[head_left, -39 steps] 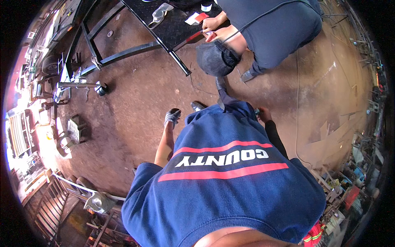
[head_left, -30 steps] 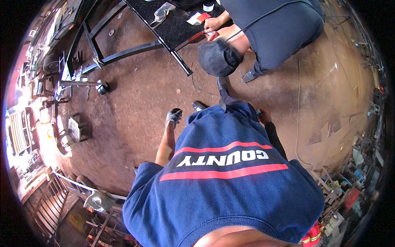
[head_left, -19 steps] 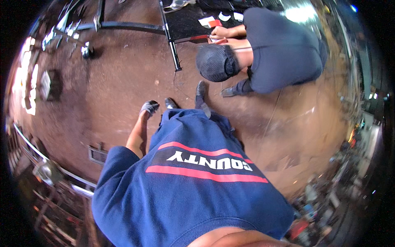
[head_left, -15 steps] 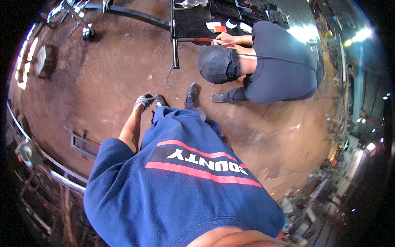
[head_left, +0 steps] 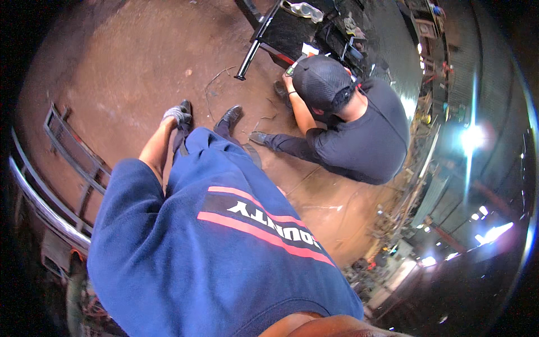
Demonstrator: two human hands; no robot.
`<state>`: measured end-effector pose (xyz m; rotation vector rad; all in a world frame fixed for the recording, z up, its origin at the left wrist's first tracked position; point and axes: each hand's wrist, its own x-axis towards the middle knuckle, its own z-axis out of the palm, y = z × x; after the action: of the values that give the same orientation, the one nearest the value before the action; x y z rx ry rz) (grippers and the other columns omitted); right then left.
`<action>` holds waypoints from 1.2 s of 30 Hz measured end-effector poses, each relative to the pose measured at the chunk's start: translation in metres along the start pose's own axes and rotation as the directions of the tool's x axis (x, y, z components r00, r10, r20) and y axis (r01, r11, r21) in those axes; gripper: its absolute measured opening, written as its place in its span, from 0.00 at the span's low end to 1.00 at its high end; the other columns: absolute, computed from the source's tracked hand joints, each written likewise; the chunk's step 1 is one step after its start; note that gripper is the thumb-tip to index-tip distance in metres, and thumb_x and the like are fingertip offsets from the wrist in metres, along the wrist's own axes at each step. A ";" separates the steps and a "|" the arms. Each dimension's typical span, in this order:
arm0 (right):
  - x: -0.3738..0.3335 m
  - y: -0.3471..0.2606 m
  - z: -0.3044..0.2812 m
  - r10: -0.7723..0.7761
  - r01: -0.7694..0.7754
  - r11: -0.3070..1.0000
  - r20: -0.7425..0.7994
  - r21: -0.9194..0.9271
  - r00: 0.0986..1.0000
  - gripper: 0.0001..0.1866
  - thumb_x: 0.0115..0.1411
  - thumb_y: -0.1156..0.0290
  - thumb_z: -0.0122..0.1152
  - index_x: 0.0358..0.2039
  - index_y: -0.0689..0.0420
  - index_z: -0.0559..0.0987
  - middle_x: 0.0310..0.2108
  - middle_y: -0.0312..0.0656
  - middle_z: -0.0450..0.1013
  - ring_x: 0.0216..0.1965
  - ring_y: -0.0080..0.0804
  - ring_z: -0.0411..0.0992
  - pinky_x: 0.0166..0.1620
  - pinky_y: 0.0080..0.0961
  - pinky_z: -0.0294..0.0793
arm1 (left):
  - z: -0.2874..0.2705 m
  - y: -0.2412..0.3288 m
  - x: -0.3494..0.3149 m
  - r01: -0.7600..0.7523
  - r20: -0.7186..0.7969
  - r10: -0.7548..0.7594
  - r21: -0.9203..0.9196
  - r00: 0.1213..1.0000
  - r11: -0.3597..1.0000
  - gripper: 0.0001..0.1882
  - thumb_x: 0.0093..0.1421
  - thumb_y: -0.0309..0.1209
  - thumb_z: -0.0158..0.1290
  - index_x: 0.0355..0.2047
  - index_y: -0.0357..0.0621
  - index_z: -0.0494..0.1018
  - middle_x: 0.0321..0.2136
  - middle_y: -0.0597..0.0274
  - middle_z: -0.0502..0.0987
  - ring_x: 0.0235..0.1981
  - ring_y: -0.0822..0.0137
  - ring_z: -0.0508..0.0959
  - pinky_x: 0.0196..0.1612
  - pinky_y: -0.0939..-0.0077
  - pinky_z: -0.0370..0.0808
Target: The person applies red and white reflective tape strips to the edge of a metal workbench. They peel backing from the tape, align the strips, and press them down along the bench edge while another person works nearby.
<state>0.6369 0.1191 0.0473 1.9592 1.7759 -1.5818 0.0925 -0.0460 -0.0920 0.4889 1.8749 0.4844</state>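
Note:
My left hand (head_left: pixel 178 114), in a grey glove, hangs low at my left side beside my dark shoe (head_left: pixel 187 106). Its fingers look curled inward, and whatever they may hold is hidden. No part of my right hand shows; my blue sweatshirt (head_left: pixel 224 264) covers that side. Ahead and to the right, a co-worker in a dark cap (head_left: pixel 320 81) and dark shirt bends over a black work surface (head_left: pixel 286 33). The co-worker's hand is near its edge, by a small white and red piece (head_left: pixel 309 50).
A black metal bar (head_left: pixel 255 48) juts from the work surface, where clear goggles (head_left: pixel 303 10) lie. Thin wire (head_left: pixel 209 90) crosses the brown floor (head_left: pixel 129 62). Metal framing (head_left: pixel 73 140) stands at the left, near a curved rail (head_left: pixel 48 208). Clutter (head_left: pixel 387 253) lines the right.
My view has swung rightward, and the metal framing at the left appears larger. The co-worker's head has dropped closer to the work surface. My left hand still hangs at my side.

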 end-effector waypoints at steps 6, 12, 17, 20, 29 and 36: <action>0.027 0.032 -0.042 0.053 -0.100 0.987 0.332 0.125 0.942 0.05 0.58 0.80 0.60 0.36 0.63 0.78 0.31 0.36 0.77 0.31 0.23 0.74 0.37 0.19 0.74 | -0.039 0.012 -0.039 0.099 -0.055 -0.100 -0.007 0.994 0.995 0.20 0.52 0.44 0.55 0.40 0.46 0.80 0.38 0.50 0.81 0.42 0.56 0.80 0.45 0.63 0.74; 0.058 -0.101 -0.054 -0.002 0.076 0.968 0.295 -0.239 0.956 0.02 0.56 0.75 0.65 0.28 0.57 0.80 0.25 0.34 0.76 0.25 0.21 0.72 0.30 0.18 0.72 | -0.031 -0.038 -0.059 0.220 -0.236 -0.243 -0.119 0.941 0.968 0.21 0.50 0.45 0.54 0.40 0.46 0.80 0.42 0.48 0.79 0.44 0.51 0.79 0.46 0.60 0.74; 0.050 -0.239 -0.013 0.040 0.039 0.942 0.226 -0.332 0.973 0.07 0.52 0.73 0.70 0.23 0.54 0.79 0.22 0.30 0.74 0.20 0.17 0.69 0.23 0.16 0.67 | -0.017 -0.064 -0.082 0.317 -0.290 -0.358 -0.180 0.887 0.931 0.19 0.49 0.42 0.52 0.38 0.47 0.80 0.40 0.49 0.79 0.45 0.50 0.79 0.47 0.60 0.74; 0.058 -0.273 0.007 -0.003 0.124 0.872 0.248 -0.473 0.969 0.07 0.53 0.70 0.71 0.27 0.55 0.79 0.24 0.30 0.74 0.24 0.17 0.70 0.28 0.16 0.68 | -0.002 -0.084 -0.091 0.374 -0.242 -0.414 -0.194 0.878 0.907 0.20 0.49 0.43 0.54 0.39 0.48 0.80 0.42 0.50 0.79 0.46 0.52 0.78 0.48 0.60 0.74; 0.064 -0.265 0.027 0.055 0.093 0.885 0.301 -0.457 0.952 0.09 0.49 0.70 0.73 0.25 0.54 0.79 0.21 0.29 0.73 0.22 0.17 0.68 0.25 0.17 0.66 | 0.007 -0.100 -0.092 0.418 -0.190 -0.467 -0.245 0.864 0.874 0.30 0.51 0.47 0.57 0.54 0.51 0.73 0.54 0.52 0.73 0.55 0.54 0.73 0.56 0.63 0.70; 0.065 -0.203 0.023 0.060 0.032 0.947 0.274 -0.320 0.960 0.07 0.51 0.70 0.71 0.25 0.54 0.80 0.22 0.30 0.74 0.21 0.18 0.69 0.24 0.18 0.67 | -0.037 -0.080 -0.082 0.379 -0.274 -0.417 -0.182 0.866 0.907 0.36 0.52 0.49 0.57 0.61 0.52 0.66 0.59 0.50 0.68 0.60 0.52 0.68 0.61 0.62 0.66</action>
<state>0.4554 0.2179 0.1044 1.5146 1.7642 -1.3756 0.0762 -0.1615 -0.0598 -0.0723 2.1597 0.4067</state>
